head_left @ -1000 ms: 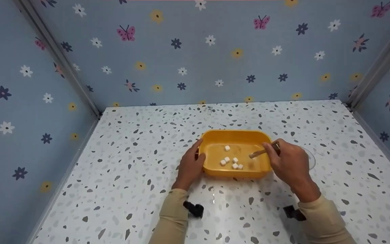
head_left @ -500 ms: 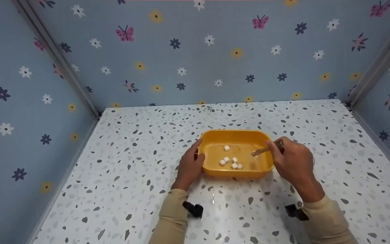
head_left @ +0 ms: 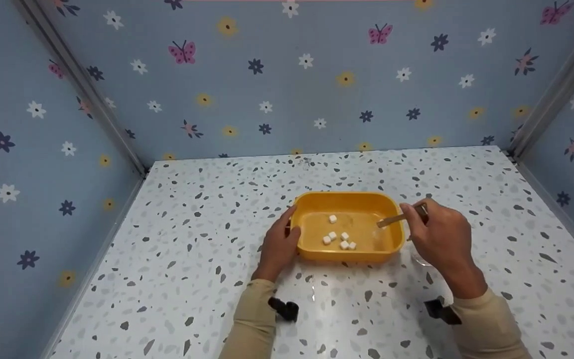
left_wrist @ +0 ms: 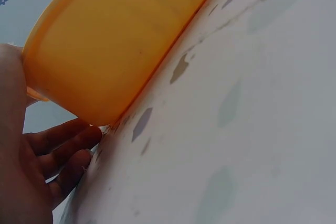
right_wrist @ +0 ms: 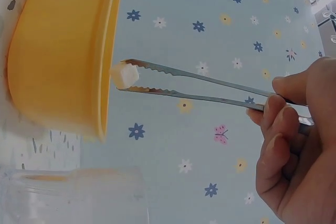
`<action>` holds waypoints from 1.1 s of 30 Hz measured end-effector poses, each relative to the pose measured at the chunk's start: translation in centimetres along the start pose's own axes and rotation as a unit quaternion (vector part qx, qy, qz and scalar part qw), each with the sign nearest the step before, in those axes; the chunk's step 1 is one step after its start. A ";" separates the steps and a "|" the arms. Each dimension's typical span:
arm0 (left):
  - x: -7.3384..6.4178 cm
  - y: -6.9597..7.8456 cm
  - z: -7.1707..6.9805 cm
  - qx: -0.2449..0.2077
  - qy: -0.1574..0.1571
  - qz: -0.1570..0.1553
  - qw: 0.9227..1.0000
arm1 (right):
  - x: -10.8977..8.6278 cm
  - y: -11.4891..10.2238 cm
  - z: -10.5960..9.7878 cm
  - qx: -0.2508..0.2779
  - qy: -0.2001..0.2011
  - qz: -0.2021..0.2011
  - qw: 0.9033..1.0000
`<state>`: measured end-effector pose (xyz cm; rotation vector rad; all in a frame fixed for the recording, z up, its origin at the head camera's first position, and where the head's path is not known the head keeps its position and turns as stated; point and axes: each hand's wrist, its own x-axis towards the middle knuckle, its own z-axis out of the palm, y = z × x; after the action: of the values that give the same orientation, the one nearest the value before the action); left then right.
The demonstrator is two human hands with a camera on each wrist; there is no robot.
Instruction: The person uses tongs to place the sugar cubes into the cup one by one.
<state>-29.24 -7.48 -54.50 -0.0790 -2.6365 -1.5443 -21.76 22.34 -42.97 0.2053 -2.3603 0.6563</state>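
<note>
A yellow tub [head_left: 347, 199] stands on the speckled table with several small white cubes [head_left: 345, 245] on its floor. My left hand [head_left: 279, 249] grips the tub's left end, thumb and fingers spread along the wall. In the left wrist view some fingers [left_wrist: 68, 145] curl by its lower edge. My right hand [head_left: 441, 234] pinches metal tweezers [head_left: 391, 219] with serrated tips, pointing left over the tub's right end. Between those tips is one white cube [right_wrist: 125, 75], seen in the right wrist view at rim height.
A clear, see-through cup [right_wrist: 79, 198] stands just right of the tub, mostly hidden under the right hand in the head view. Flower-patterned blue walls [head_left: 287, 75] enclose the table [head_left: 207, 224] at the back and both sides.
My right hand and the tweezers have shifted right, toward the tub's right rim. More of the clear cup's near side shows below the hand. The left hand and tub stay put.
</note>
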 end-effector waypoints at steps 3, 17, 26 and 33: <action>0.0 0.0 0.0 -0.002 -0.001 -0.002 1.000 | 0.1 0.0 -0.2 -0.001 -0.001 0.005 1.000; -0.1 0.0 -0.1 -0.005 -0.006 0.003 1.000 | 0.2 0.0 -1.3 -0.002 0.022 -0.003 1.000; 0.0 -0.1 -0.1 -0.011 -0.010 0.001 1.000 | 0.3 0.5 -2.1 -0.010 0.043 -0.001 0.999; -0.1 0.1 -0.1 -0.008 -0.007 -0.008 1.000 | 0.4 0.9 -2.4 -0.009 0.056 -0.001 0.998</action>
<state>-29.18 -7.46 -54.36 -0.0713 -2.6426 -1.5746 -20.96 24.29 -41.55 0.1571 -2.2571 0.6284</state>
